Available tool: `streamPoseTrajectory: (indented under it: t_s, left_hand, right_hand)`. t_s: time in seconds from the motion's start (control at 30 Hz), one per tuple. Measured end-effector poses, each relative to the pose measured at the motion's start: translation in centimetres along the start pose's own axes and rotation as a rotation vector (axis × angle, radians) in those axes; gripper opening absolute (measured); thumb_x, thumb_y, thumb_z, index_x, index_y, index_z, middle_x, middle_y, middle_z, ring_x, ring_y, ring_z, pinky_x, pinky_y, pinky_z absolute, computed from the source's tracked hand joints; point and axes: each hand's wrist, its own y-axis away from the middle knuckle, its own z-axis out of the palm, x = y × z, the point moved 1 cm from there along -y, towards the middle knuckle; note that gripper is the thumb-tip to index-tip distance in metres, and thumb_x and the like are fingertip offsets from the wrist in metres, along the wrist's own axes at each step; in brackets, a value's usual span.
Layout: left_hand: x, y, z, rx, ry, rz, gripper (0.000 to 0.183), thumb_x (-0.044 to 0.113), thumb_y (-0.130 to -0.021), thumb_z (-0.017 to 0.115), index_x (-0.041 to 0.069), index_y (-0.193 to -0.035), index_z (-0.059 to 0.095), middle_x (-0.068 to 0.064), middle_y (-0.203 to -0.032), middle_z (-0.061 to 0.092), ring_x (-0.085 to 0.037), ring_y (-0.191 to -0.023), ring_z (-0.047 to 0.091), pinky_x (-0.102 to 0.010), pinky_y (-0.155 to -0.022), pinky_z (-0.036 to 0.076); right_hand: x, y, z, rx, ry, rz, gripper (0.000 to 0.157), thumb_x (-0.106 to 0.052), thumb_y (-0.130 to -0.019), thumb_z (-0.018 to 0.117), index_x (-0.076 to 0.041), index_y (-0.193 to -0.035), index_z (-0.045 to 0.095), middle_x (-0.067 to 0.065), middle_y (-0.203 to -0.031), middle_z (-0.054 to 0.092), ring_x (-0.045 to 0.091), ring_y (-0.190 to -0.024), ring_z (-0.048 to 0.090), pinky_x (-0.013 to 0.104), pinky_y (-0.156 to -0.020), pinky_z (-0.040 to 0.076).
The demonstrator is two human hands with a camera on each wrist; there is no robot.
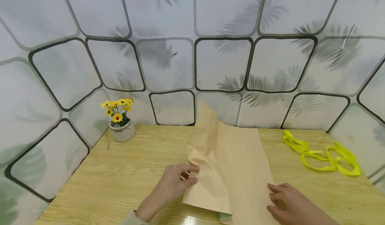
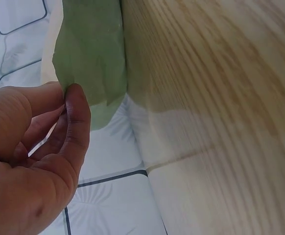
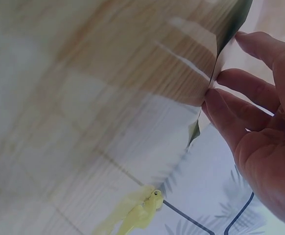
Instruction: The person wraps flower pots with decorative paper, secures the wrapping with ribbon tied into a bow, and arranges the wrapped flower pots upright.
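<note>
A large sheet of wrapping paper [image 1: 243, 171] lies toward the table's front middle, peach on its upper face. Its underside [image 2: 96, 54] is green in the left wrist view. The left part is folded over and creased, with a pointed corner standing up at the back. My left hand [image 1: 175, 180] pinches the folded part's left edge between thumb and fingers. At the sheet's right edge, my right hand [image 1: 288, 200] touches the paper with its fingertips [image 3: 212, 95], the fingers loosely extended. Part of the paper's front edge runs out of the head view.
A small pot of yellow artificial flowers [image 1: 121, 128] stands at the back left of the wooden table [image 1: 99, 181]. A loosely looped yellow ribbon [image 1: 318, 156] lies at the back right. Patterned cloth walls [image 1: 222, 64] enclose the table's back and sides.
</note>
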Motion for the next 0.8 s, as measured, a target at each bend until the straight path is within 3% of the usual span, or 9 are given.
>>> streamPoseTrajectory:
  t_s: [0.8]
  left_hand:
    - [-3.1, 2.2, -2.1, 0.022, -0.041, -0.078, 0.022, 0.015, -0.089, 0.08, 0.014, -0.112, 0.078, -0.009, -0.116, 0.076, -0.013, -0.084, 0.071, -0.019, -0.064, 0.054]
  right_hand:
    - [0.4, -0.1, 0.0, -0.045, -0.018, 0.032, 0.011, -0.035, -0.09, 0.078, -0.024, -0.087, 0.075, 0.023, -0.121, 0.073, 0.037, -0.101, 0.066, 0.035, -0.077, 0.056]
